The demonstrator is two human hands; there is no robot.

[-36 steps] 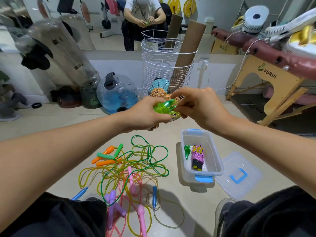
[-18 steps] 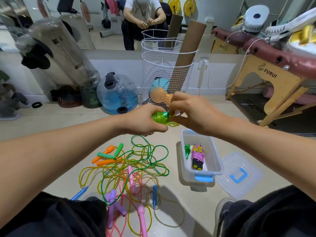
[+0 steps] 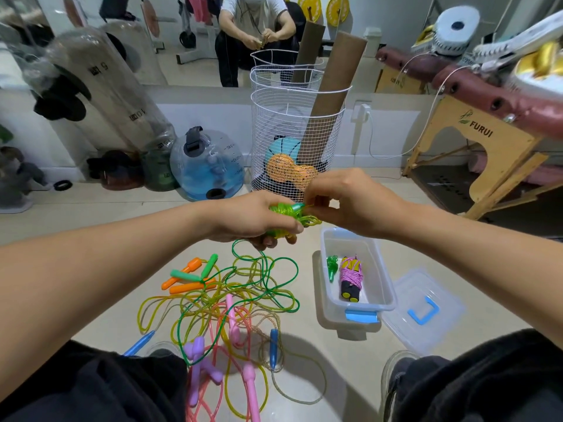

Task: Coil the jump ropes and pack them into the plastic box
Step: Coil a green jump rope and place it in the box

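Between the knees, on the pale floor, the head view shows a tangle of loose jump ropes in green, yellow, pink and tan, with orange, green, blue, purple and pink handles among them. Just right of it stands the clear plastic box, open, holding a pink coiled rope with black handles and a small green bundle. Its lid, with a blue handle, lies on the floor beside the box. Behind the hands stand a white wire basket with balls and a cardboard tube, a blue water jug and a wooden massage table.

Above the pile, the left hand curls round a green coiled rope, and the right hand pinches the strand at its end with bent fingers. A green strand hangs from the bundle down to the pile.

Compared with half a second ago, the right hand has turned so its knuckles face up, and the bundle sits at much the same height.
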